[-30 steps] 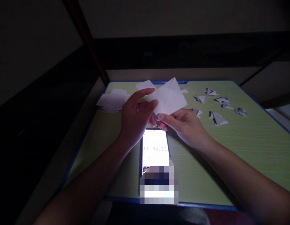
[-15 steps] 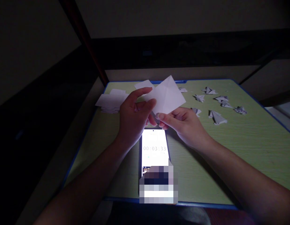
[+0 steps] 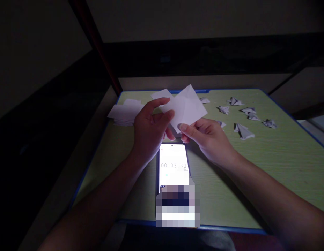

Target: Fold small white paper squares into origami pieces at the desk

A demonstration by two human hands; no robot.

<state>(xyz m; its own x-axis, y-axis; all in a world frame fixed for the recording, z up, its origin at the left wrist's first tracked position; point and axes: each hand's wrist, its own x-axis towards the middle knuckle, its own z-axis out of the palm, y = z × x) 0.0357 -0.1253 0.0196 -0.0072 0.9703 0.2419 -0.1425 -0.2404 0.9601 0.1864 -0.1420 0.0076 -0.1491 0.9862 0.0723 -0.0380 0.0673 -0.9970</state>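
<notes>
Between my two hands a white sheet of paper is held up, tilted with one corner pointing upward; a faint crease runs down from that corner. My left hand pinches its left side between thumb and fingers. At the lower edge, my right hand grips the paper with the thumb on top and fingertips beneath. Below the hands lies a phone with a bright screen reading 00:03:33; its lower part is pixelated.
A stack of white paper lies at the back left of the green table, with another sheet behind my left hand. Several small folded paper pieces are scattered at the right. The table has a blue rim.
My right thumb has shifted slightly to the right and up along the paper's lower edge, uncovering its bottom corner. My left hand keeps nearly the same hold.
</notes>
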